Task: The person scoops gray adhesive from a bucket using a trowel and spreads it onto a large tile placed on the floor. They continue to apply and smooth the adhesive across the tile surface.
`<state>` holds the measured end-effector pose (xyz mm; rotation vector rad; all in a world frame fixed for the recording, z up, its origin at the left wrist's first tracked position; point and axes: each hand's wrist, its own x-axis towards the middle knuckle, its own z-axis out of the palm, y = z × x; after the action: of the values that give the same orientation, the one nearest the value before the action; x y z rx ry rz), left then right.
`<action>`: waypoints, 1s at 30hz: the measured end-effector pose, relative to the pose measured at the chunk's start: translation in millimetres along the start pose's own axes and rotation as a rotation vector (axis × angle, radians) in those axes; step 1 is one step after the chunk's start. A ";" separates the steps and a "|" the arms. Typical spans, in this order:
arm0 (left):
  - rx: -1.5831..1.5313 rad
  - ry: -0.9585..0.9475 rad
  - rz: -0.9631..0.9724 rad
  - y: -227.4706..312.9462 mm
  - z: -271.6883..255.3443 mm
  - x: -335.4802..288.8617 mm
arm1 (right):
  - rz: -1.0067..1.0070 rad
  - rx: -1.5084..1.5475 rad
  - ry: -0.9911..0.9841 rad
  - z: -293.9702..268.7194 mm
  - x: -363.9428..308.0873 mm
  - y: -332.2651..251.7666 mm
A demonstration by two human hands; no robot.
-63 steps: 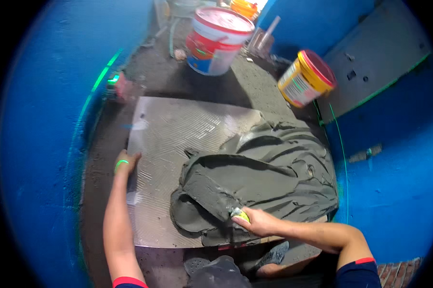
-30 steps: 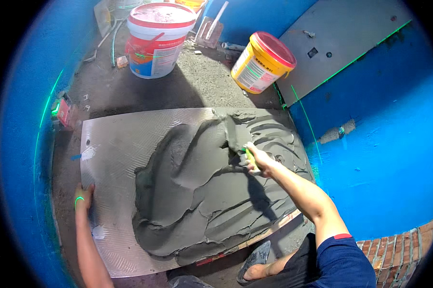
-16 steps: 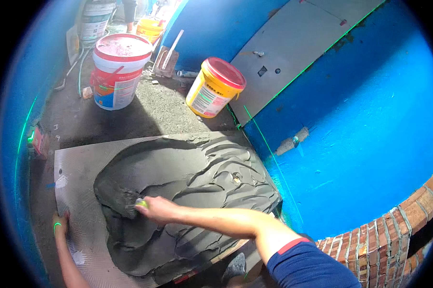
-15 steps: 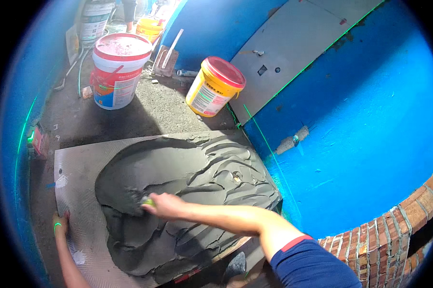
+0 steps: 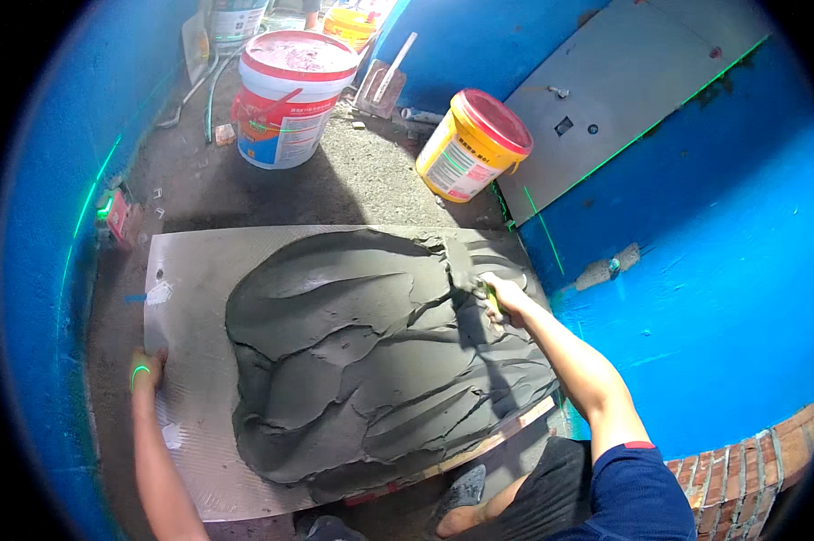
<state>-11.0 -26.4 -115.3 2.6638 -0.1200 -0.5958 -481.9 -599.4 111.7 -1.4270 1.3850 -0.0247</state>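
A large grey tile lies back up, its ridged surface bare along the left side. Thick grey mortar covers most of it in uneven swirls. My right hand is closed round the yellow-green handle of a trowel. The trowel's blade meets the mortar near the tile's far right. At the left edge of the tile, my left hand grips the rim, its fingers partly hidden.
Beyond the tile stand a white-and-red bucket and a yellow bucket with a red lid. A red laser level sits by the left blue wall. A brick edge curves at lower right. My shoe is beside the tile's near edge.
My right hand has swept the trowel rightward and away across the mortar, leaving smoother swirls on the left. My left hand stays at the tile's edge. The whole view has shifted.
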 end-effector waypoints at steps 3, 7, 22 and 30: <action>-0.034 0.027 -0.019 9.3 -5.4 -10.2 | 0.148 0.332 -0.169 70.8 18.6 -19.8; 0.001 0.070 -0.031 10.7 -10.4 -19.1 | 0.061 0.170 -0.364 221.4 -45.5 -19.9; -0.054 0.133 -0.103 38.1 -28.4 -54.7 | -0.578 -1.046 0.110 163.7 58.7 -104.0; -0.092 0.099 -0.166 62.4 -42.3 -68.9 | -0.344 -1.278 0.518 59.0 138.3 -98.5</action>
<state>-55.1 -56.2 -28.1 2.6240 0.1538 -0.5061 -331.5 -687.4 67.3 -2.8671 1.6002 0.3498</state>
